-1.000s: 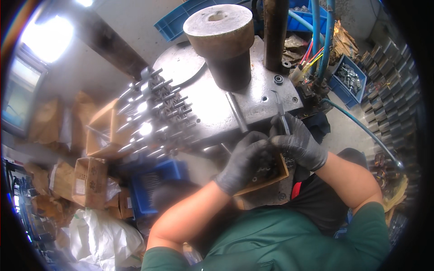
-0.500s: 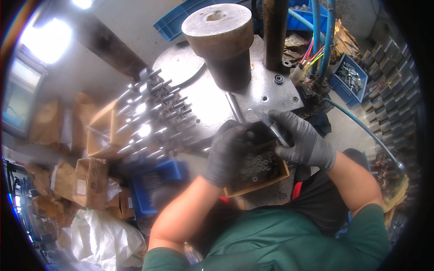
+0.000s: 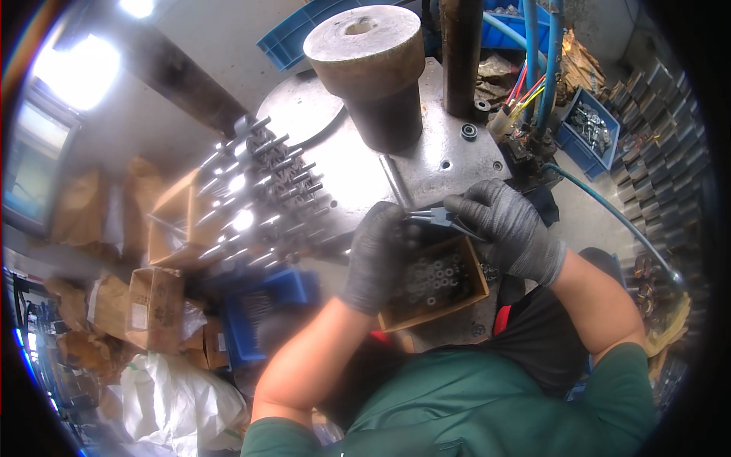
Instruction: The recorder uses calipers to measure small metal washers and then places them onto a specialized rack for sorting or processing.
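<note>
My right hand (image 3: 506, 225), in a grey glove, is closed round a small pair of pliers (image 3: 439, 217) with slim jaws pointing left. My left hand (image 3: 378, 255), gloved alike, has its fingers curled together beside the jaw tips. Whatever those fingers pinch, if anything, is hidden. Below both hands stands an open cardboard box (image 3: 484, 293) with several small metal rings (image 3: 434, 276) in it. Just beyond the hands lies the steel machine plate (image 3: 438, 179), which has a raised bar (image 3: 395, 181) on it.
A thick steel post (image 3: 364, 68) rises from the plate. Left of it, a cluster of metal rods (image 3: 263, 190) sticks out near another carton (image 3: 171, 217). Blue bins (image 3: 247, 335) stand low left and at the right (image 3: 590, 152). Blue hoses (image 3: 554, 61) and stacked metal parts (image 3: 662, 167) are rightward.
The pliers have turned from slanting downward to lying nearly level, jaws toward my left hand. My right hand has rotated slightly, and the left fingers have come up beside the tips.
</note>
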Tool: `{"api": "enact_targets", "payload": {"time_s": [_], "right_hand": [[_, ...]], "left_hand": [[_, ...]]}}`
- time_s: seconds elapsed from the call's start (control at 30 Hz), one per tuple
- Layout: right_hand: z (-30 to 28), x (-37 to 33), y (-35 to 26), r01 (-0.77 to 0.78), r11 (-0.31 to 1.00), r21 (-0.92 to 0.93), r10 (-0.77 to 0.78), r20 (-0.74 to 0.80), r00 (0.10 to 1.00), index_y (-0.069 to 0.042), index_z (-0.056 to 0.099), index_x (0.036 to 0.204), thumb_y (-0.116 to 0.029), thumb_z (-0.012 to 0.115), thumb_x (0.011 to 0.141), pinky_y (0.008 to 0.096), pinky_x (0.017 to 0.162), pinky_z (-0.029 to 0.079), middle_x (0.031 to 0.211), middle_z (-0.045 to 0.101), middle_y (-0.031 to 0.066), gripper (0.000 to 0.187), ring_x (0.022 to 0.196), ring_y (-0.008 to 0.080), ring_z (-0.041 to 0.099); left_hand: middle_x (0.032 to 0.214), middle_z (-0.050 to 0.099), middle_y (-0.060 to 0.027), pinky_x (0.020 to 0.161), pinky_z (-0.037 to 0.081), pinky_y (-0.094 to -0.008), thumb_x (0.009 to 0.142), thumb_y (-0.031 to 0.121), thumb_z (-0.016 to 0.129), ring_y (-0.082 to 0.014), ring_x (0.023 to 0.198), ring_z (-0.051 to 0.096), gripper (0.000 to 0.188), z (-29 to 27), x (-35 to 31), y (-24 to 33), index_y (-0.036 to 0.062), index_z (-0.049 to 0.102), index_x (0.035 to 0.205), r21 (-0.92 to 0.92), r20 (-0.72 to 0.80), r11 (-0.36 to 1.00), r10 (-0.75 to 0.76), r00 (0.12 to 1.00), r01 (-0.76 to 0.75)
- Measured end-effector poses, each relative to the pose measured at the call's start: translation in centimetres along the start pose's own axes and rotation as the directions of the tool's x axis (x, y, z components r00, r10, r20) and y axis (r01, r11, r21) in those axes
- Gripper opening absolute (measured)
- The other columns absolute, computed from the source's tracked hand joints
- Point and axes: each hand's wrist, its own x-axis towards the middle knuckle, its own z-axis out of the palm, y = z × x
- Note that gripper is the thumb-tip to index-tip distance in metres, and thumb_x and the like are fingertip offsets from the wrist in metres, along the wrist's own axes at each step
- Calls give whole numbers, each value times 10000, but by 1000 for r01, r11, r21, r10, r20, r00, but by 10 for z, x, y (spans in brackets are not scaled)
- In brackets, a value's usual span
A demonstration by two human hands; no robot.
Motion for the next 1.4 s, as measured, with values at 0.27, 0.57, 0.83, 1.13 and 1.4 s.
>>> {"api": "enact_targets", "payload": {"time_s": [0.27,0.57,0.83,1.13,1.4], "right_hand": [[-4,6,-3,-47,999,-3,47,82,996,-153,697,1382,3,784,813,453,797,597,1078,699,165,596,934,379,722],[36,45,-8,-363,642,676,296,218,930,8,634,1447,-64,692,953,356,895,604,1127,756,159,503,1032,178,732],[106,105,-16,-407,600,689,278,298,913,30,647,1417,-205,727,927,372,929,590,1147,763,217,549,970,271,750],[127,128,-18,-281,818,501,196,216,956,69,607,1439,-160,677,929,341,841,592,981,760,193,564,851,208,729],[124,133,-2,-286,763,579,173,244,954,-10,678,1405,-165,712,894,389,893,592,976,776,249,535,886,317,766]], "left_hand": [[985,688,-51,833,565,-351,933,328,805,-168,880,668,292,3,-4,4,127,654,1082,94,-8,992,80,997,-79],[1136,681,-130,862,606,-334,1055,186,588,-204,964,697,292,-8,-11,-64,14,589,1291,99,1,995,9,1000,-9],[1098,743,-143,836,613,-321,1081,116,542,-204,941,740,242,-30,-9,-111,-16,649,1254,665,230,744,-111,967,-72],[1221,747,-188,937,617,-337,1127,141,506,-237,1027,754,300,-19,-17,-84,-60,638,1304,459,150,859,-327,933,227],[1199,739,-161,843,640,-362,1095,160,566,-241,948,741,302,-8,-14,-80,-41,625,1313,283,89,899,-373,924,335]]}}
